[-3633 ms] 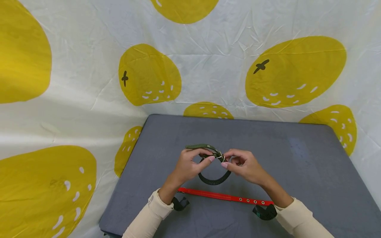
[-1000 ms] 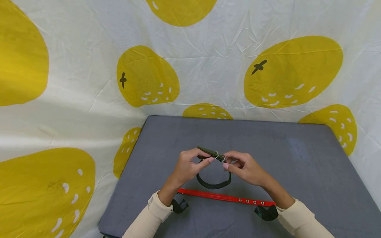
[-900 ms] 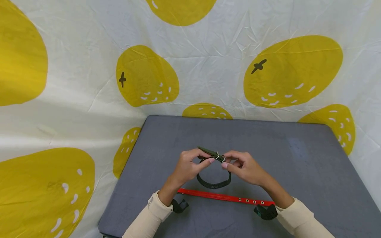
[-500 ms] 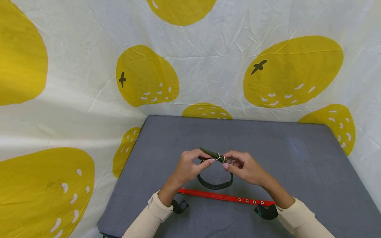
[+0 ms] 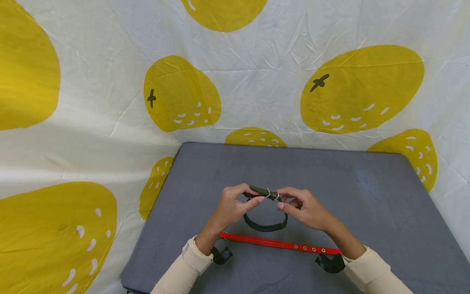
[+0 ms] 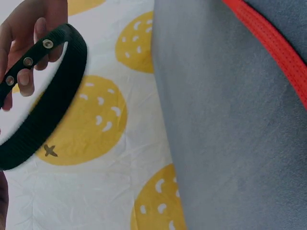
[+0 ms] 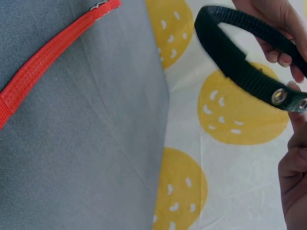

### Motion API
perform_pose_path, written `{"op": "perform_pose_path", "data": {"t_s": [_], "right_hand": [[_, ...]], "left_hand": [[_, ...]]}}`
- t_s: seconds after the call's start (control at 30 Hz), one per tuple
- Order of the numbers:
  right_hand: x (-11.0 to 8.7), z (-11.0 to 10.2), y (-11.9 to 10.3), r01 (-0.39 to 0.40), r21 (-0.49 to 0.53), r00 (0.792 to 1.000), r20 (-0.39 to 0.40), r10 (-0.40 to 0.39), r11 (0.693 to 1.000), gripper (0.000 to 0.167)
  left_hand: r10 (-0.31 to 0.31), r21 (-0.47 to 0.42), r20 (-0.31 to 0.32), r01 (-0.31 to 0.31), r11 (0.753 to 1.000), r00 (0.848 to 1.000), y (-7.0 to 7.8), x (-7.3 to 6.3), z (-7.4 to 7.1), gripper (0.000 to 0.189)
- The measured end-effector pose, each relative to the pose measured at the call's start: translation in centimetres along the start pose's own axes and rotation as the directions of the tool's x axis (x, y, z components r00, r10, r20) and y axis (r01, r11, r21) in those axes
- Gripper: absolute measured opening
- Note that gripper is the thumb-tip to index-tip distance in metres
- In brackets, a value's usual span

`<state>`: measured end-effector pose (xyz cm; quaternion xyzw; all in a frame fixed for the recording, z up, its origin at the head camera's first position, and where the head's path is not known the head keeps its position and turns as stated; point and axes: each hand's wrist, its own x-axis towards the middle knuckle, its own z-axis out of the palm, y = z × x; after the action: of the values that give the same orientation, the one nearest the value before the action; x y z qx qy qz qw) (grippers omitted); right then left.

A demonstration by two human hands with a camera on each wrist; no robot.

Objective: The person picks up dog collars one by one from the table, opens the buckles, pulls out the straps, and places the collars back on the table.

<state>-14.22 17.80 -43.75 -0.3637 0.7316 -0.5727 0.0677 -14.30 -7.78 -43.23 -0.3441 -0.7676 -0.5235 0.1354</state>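
A dark green dog collar, bent into a loop, hangs between both hands above the table. My left hand pinches it between thumb and forefinger just left of the metal buckle. The strap's free end rises above those fingers. At the ring on the buckle's right side, my right hand pinches the strap with thumb and forefinger. Metal eyelets show along the strap in the right wrist view. Below the hands lies a red collar, stretched flat with its eyelets to the right.
The grey padded table stands against a white cloth printed with yellow fruit. Black wrist-worn devices sit below both wrists, and one overlaps the red collar's right end.
The green strap's free end has shifted right and down, so less of it sticks out past the buckle. The loop hangs slightly lower. Both hands stay nearly in place; the red collar lies still.
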Motion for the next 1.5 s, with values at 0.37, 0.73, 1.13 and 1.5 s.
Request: {"op": "perform_pose_path", "data": {"t_s": [0.37,0.73,1.13,1.5], "right_hand": [[0.10,0.31,-0.12,0.011,-0.024,1.000,-0.029,-0.012,1.000,0.028],[-0.05,0.31,-0.61,-0.019,0.072,1.000,0.017,0.018,0.997,0.018],[-0.36,0.23,-0.20,-0.037,0.144,0.996,0.082,0.025,0.989,0.023],[-0.36,0.21,0.00,-0.056,0.134,0.998,0.026,0.053,0.989,0.020]], "left_hand": [[-0.079,-0.002,-0.005,0.079,0.997,0.997,-0.04,-0.21,0.27,0.026],[-0.159,0.011,0.062,0.158,0.987,0.985,0.13,-0.31,0.27,0.057],[0.019,0.084,0.265,-0.043,0.996,0.964,0.15,0.12,0.08,0.034],[0.001,0.159,0.238,-0.040,0.987,0.971,0.50,0.01,-0.11,0.024]]}}
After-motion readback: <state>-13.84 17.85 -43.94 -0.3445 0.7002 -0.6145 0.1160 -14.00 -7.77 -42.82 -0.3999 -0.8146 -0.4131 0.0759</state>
